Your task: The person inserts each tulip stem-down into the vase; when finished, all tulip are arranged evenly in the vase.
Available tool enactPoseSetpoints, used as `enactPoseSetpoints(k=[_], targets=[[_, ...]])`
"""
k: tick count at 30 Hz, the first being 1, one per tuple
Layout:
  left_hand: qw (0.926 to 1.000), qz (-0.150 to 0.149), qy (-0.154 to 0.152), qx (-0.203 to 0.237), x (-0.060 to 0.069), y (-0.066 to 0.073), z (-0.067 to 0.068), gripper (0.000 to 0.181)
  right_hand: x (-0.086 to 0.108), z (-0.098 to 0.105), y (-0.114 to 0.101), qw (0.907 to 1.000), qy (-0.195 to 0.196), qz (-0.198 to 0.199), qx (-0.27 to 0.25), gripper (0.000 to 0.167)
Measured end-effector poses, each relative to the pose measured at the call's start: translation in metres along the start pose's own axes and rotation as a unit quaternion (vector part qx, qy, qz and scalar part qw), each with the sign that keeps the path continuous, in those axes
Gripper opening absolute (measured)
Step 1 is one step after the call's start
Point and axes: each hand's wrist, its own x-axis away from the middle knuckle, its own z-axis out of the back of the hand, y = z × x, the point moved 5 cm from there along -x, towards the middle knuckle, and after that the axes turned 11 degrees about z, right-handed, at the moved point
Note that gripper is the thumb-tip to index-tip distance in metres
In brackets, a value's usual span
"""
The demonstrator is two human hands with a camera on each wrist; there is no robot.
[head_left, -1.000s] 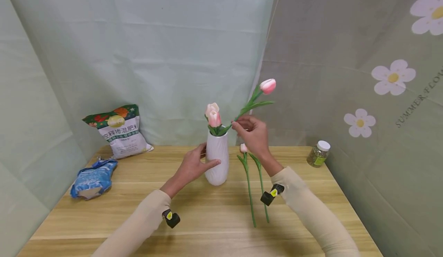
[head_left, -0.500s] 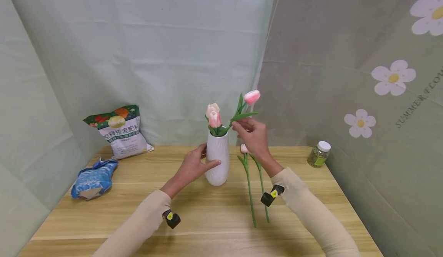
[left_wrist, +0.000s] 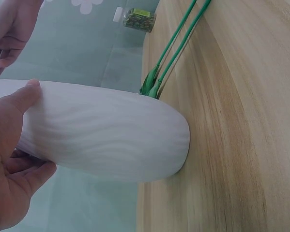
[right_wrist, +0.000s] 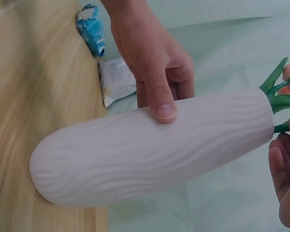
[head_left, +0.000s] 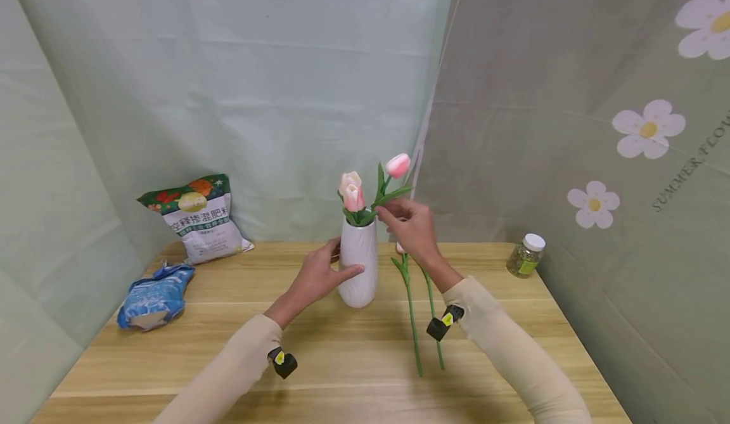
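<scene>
A white ribbed vase (head_left: 362,284) stands upright on the table, with two pale pink tulips (head_left: 354,198) in it. My left hand (head_left: 317,277) grips its left side, thumb across the front and fingers behind. At the mouth, my right hand (head_left: 415,226) pinches the green stem of another pink tulip (head_left: 398,165), whose bloom leans above the rim. The right wrist view shows that stem (right_wrist: 282,127) entering the vase opening; its lower part is hidden inside. Two more tulips (head_left: 411,310) lie on the table right of the vase, their upper parts partly covered by my right hand.
On the left of the wooden table (head_left: 342,373) are a white and green fertilizer bag (head_left: 208,224) and a crumpled blue bag (head_left: 155,297). A lidded jar (head_left: 525,256) stands at the back right corner. Fabric walls (head_left: 274,94) rise behind the table.
The tulip in my right hand has come down and left, its bloom now closer to the other two. My right hand has shifted slightly left. The left hand and vase stay put.
</scene>
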Motion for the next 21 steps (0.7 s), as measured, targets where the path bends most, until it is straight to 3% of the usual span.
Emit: enactPoseSetpoints(k=[12,21], targets=[[0.9999,-0.009,0.005,0.000,0.001,0.000,-0.001,0.082,-0.004,-0.007,0.010,0.9954,-0.068,-0.062,0.025,0.029],[1.0000,-0.009,0.003,0.001,0.001,0.002,0.000,0.082,-0.007,-0.007,0.013,0.9924,-0.084,-0.083,0.034,0.026]])
